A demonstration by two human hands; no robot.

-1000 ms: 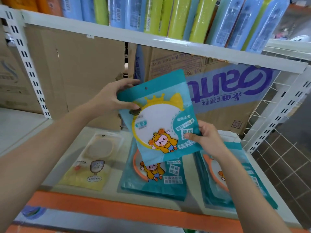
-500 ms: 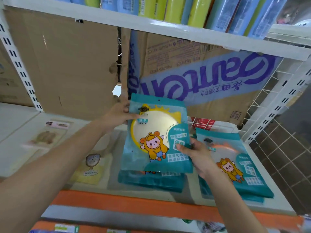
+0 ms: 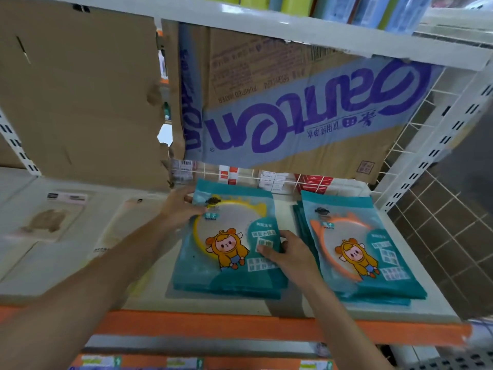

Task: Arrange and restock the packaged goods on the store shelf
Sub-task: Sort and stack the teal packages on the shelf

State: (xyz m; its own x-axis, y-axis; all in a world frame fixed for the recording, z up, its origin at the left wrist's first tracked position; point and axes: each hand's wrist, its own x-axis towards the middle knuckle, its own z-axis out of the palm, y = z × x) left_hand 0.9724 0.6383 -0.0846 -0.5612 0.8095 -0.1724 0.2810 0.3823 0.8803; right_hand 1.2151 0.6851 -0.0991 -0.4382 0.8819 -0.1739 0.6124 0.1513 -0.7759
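Shelf (image 3: 286, 209) — white board with an orange front edge, wire grille at the back.

1. Yellow pack (image 3: 229, 236): teal pouch with a yellow ring and a cartoon figure. It lies flat on top of the middle stack (image 3: 226, 289), about midway along the shelf and closer to the front edge than the back.
2. Left hand (image 3: 181, 209): at the yellow pack's far left corner. The thumb lies on the pack's face and the fingers (image 3: 186, 192) reach over its far edge, pinching the corner; blur hides finer detail.
3. Right hand (image 3: 290, 256): at the pack's near right edge. The thumb is pressed on the printed face and the fingers curl round the edge, pinching the pack.
4. Orange pack (image 3: 354, 252): the same pouch with an orange ring, on top of a second stack toward the right edge of the shelf. It sits just beside the middle stack, with a strip of bare shelf between.
5. Clear packs (image 3: 50, 217): flat and pale, toward the left edge of the shelf — blurred.
6. Printed carton (image 3: 306, 116): cardboard with purple lettering upside down, standing at the back behind both stacks.
7. Plain cardboard (image 3: 80, 102): at the back left.
8. Small boxes (image 3: 269, 180): red and white, seen through the grille below the carton.
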